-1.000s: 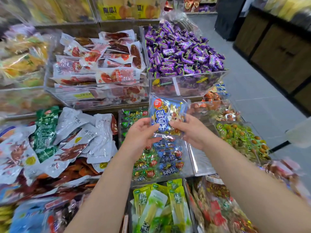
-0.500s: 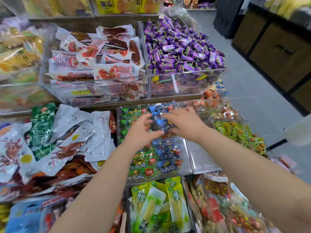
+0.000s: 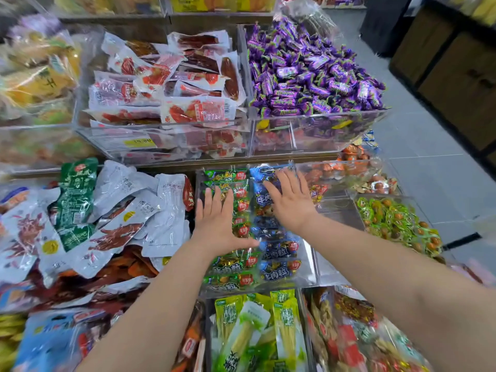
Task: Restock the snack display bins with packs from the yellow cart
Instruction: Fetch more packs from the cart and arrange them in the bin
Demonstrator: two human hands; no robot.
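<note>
Both hands are laid flat, with fingers straight and spread, on the packs in the clear bin of the lower tier. The left hand is rested on the column of green packs. The right hand is rested on the column of blue packs just beside it. Nothing is gripped by either hand. Purple candies are heaped in the bin above.
</note>
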